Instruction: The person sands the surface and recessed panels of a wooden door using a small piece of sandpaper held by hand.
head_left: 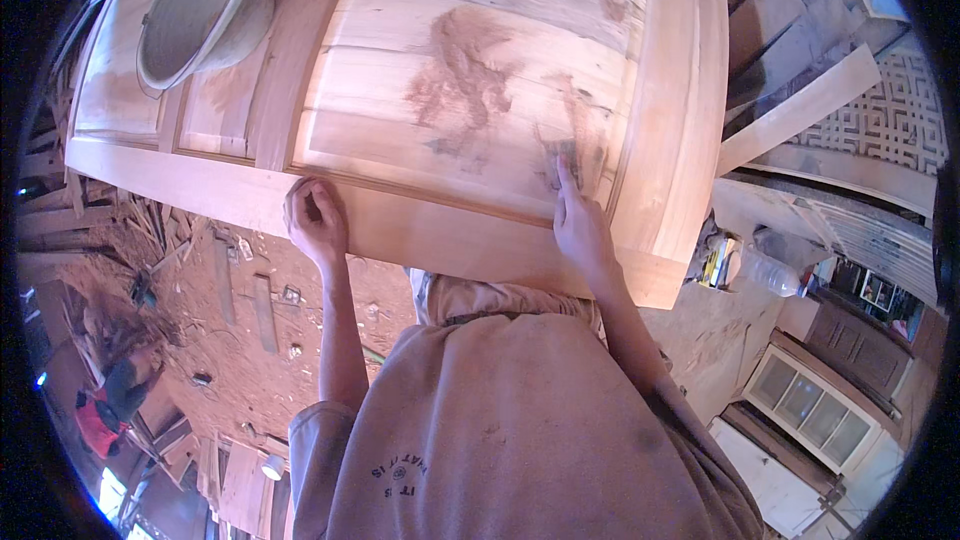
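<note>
A large panelled wooden door (490,225) lies flat in front of me. My left hand (318,220) rests at its near edge with the fingers curled in; whether anything is inside them is hidden. On the door's big right panel, my right hand (582,228) holds a small flat scraper (566,154), index finger stretched along it. The scraper's edge meets the wood and looks blurred. Brown, smeared filler (470,75) lies on the panel in the middle, with thinner streaks near the scraper.
A pale bucket (205,15) stands on the door's far left part. Wood offcuts (264,312) and shavings cover the floor at left. Boards (800,110) lean at the right, near a patterned panel (880,120). A glazed cabinet frame (812,405) lies at the lower right.
</note>
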`<state>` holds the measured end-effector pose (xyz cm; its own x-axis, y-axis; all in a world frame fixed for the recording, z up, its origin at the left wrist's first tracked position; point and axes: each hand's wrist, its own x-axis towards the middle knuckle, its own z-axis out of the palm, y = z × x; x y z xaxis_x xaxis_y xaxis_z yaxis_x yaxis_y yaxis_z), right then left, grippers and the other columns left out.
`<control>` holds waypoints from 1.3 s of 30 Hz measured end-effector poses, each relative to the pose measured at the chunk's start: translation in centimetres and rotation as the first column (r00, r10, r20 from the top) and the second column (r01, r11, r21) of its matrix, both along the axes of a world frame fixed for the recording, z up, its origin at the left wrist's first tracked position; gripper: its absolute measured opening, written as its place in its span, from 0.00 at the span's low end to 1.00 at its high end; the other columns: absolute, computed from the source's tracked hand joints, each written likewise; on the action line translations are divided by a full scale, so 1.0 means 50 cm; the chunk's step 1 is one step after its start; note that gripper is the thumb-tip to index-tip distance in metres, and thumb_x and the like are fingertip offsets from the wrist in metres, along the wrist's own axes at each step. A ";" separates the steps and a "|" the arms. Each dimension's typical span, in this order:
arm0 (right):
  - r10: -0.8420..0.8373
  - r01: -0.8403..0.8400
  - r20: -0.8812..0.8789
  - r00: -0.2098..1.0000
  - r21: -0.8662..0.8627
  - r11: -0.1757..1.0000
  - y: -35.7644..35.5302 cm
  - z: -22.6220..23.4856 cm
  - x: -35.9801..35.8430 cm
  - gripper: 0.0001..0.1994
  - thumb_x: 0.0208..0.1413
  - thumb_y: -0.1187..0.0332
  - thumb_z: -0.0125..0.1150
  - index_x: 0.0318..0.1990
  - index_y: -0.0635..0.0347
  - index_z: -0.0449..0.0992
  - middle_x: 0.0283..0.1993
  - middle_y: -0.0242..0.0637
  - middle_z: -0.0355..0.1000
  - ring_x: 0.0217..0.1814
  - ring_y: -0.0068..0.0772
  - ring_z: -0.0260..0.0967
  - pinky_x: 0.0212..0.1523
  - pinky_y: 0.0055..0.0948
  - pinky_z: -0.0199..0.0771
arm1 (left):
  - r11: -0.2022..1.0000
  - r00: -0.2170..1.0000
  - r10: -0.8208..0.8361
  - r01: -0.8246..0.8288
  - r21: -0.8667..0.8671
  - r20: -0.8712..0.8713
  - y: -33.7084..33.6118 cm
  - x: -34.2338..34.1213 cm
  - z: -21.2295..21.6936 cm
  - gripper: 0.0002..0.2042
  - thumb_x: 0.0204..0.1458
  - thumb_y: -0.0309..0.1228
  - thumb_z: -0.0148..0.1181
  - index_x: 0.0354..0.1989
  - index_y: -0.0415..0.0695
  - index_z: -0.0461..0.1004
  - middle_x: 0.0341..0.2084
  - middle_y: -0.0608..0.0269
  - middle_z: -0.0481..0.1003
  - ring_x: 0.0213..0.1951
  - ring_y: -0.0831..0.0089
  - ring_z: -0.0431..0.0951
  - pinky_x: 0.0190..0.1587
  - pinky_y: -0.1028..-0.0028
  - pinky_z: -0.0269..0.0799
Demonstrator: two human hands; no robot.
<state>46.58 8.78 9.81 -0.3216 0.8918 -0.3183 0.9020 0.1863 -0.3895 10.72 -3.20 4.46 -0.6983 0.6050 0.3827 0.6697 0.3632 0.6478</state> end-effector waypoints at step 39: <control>-0.040 0.037 -0.011 0.999 -0.157 0.987 -0.029 0.088 -0.006 0.27 0.64 0.70 0.50 0.72 0.47 0.59 0.36 0.60 0.76 0.36 0.62 0.75 0.40 0.54 0.75 | 0.999 0.999 -0.030 0.030 -0.028 0.023 -0.022 -0.013 0.003 0.06 0.58 0.32 0.57 0.37 0.44 0.78 0.41 0.58 0.80 0.47 0.56 0.78 0.53 0.59 0.69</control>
